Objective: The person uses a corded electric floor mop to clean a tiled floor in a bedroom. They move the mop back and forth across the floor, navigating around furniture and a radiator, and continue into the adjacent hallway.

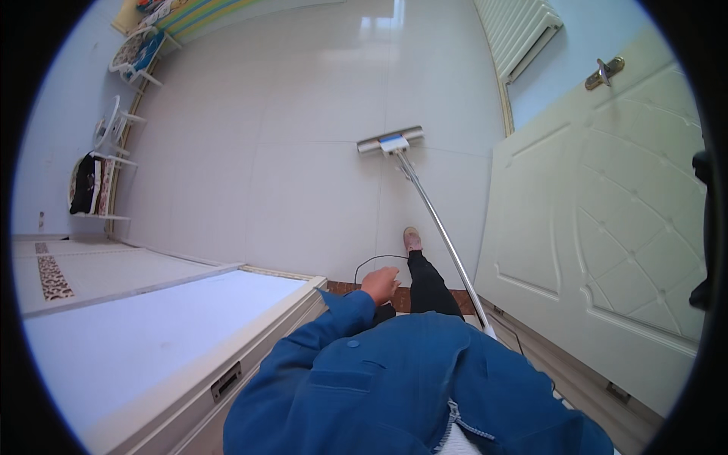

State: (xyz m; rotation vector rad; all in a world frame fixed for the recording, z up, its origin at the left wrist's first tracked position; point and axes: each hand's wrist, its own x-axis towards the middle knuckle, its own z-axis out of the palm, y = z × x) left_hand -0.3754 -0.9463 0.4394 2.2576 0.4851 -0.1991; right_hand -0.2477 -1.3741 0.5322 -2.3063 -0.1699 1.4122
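Observation:
My left hand (381, 284) hangs in front of my blue jacket, its fingers loosely bent and a small gap at their tips. Nothing shows in it. A thin black cable (373, 259) loops just ahead of it. A flat mop has its head (390, 141) on the pale tile floor ahead, a grey roller-like bar with a white and blue centre. From there its silver pole (446, 235) slants back to a white grip end (489, 331) at my right side. The jacket hides my right hand, so whether it holds the pole does not show.
A cream door (599, 205) with a metal handle (604, 73) stands ajar on the right, below a white radiator (519, 34). The door frame (280, 318) is close on my left. White chairs (114, 125) line the left wall. My shoe (412, 239) is past the brown threshold (341, 287).

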